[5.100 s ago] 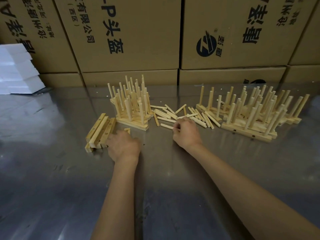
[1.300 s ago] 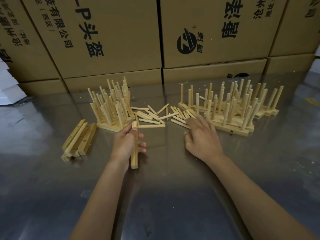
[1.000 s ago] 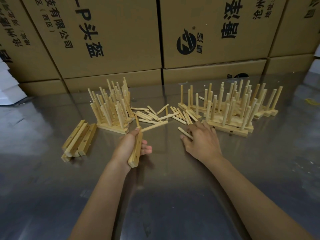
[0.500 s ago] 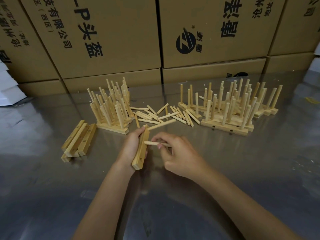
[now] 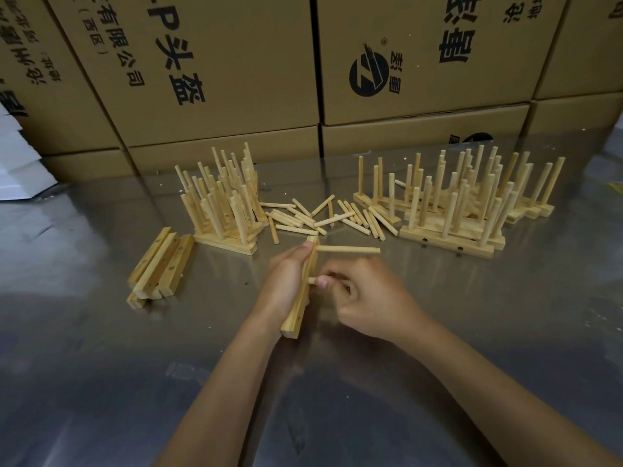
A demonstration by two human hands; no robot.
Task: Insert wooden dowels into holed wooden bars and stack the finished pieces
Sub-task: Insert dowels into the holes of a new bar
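Two bare forearms are showing, rising from the bottom edge of the frame toward its centre, with no sleeves reaching the visible parts. The left hand (image 5: 286, 281) and right hand (image 5: 371, 301) are wearing no gloves. No rings or wristbands are appearing, though motion blur is softening the right fingers (image 5: 332, 279), so small details may be escaping.

Table (image 5: 101, 365): grey, glossy metal, from 6 o'clock.
Cardboard boxes (image 5: 236, 62): stacked wall, black print, 12 o'clock.
White stack (image 5: 17, 176): 9 o'clock.
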